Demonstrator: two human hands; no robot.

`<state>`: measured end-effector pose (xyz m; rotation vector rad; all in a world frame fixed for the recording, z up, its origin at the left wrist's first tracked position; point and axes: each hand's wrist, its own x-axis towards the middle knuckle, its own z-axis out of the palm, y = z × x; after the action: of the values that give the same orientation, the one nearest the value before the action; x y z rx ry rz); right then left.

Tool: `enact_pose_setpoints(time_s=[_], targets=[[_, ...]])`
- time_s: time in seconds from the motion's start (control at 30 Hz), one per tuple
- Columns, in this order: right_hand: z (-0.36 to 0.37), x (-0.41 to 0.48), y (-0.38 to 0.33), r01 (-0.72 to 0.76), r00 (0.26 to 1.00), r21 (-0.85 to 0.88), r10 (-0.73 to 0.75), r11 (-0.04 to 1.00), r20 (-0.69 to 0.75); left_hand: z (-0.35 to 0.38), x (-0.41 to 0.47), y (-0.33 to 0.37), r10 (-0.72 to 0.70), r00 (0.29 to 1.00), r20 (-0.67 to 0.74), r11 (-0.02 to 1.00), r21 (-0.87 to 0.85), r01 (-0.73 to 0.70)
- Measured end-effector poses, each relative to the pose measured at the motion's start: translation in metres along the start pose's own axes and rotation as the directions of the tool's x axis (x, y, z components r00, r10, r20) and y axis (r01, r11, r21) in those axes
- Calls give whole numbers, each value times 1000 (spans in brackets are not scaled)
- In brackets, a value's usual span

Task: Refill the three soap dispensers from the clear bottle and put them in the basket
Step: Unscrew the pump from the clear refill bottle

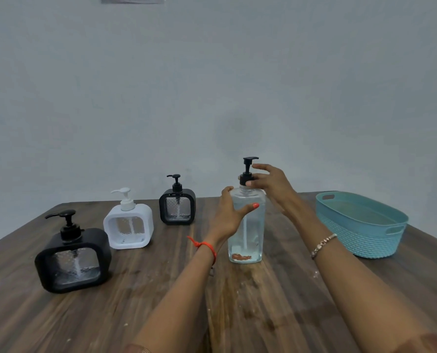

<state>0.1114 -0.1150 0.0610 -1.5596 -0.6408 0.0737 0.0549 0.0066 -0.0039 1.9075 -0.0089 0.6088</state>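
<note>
A tall clear bottle [248, 238] with a black pump stands upright on the wooden table, mostly full of clear liquid. My left hand [231, 215] wraps around its upper body. My right hand [271, 184] pinches the black pump collar at the bottle's neck. Three square dispensers stand to the left: a black one [72, 256] nearest me, a white one [129, 224] behind it, and a smaller-looking black one [177, 206] farthest back. All three have their pumps on. A teal basket [360, 225] sits at the right.
The dark wooden table [161, 301] runs from the front edge to a pale wall behind. The basket holds nothing that I can see. Open tabletop lies between the dispensers and the bottle, and in front of my arms.
</note>
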Motion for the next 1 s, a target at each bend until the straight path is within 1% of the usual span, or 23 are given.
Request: enact_pose_setpoints(time_s=[0.03, 0.07, 0.1, 0.17, 0.23, 0.27, 0.33, 0.47, 0.5, 0.6, 0.63, 0.73, 0.83, 0.93, 1.0], targets=[[-1, 0, 3, -7, 999, 42, 6, 999, 31, 0, 0, 0, -2, 1000, -3, 1000, -4, 2], [0, -1, 3, 6, 999, 33, -7, 999, 44, 1, 0, 0, -2, 1000, -6, 1000, -8, 2], [2, -3, 3, 32, 999, -17, -31, 999, 40, 1, 0, 0, 2, 1000, -8, 1000, -13, -2], [9, -5, 1, 77, 996, -166, -82, 983, -19, 0, -1, 2, 6, 1000, -4, 1000, -18, -6], [13, -6, 0, 101, 987, -235, -127, 967, -96, 0, -1, 3, 6, 1000, -6, 1000, -18, -6], [13, -6, -1, 107, 986, -231, -134, 967, -103, 0, -1, 3, 4, 1000, -8, 1000, -15, -5], [9, -6, -3, 103, 990, -200, -120, 974, -72, 0, -1, 2, 1, 1000, -10, 1000, -8, -1], [2, -7, -5, 79, 996, -92, -83, 993, -35, 1, -1, 2, 2, 1000, -16, 1000, 0, -2], [4, -8, -4, 79, 996, -109, -84, 991, -37, 1, -1, 2, 3, 1000, -18, 1000, -6, -4], [13, -11, -4, 98, 988, -295, -130, 950, -90, 1, -3, 4, 6, 1000, -12, 1000, -18, -6], [16, -12, -5, 110, 981, -318, -153, 942, -115, 2, -3, 4, 5, 1000, -11, 1000, -21, -5], [17, -10, -10, 121, 974, -280, -168, 952, -151, 1, -3, 5, -7, 1000, -10, 1000, -23, 7], [13, -11, -14, 124, 977, -237, -160, 963, -139, 2, -1, 2, -20, 1000, -8, 1000, -19, 19], [13, -14, -16, 155, 975, -225, -185, 962, -121, 1, -1, 1, -26, 1000, -3, 1000, -16, 26], [13, -13, -24, 184, 964, -179, -213, 967, -159, 1, -2, 3, -18, 1000, 0, 1000, -13, 18]])
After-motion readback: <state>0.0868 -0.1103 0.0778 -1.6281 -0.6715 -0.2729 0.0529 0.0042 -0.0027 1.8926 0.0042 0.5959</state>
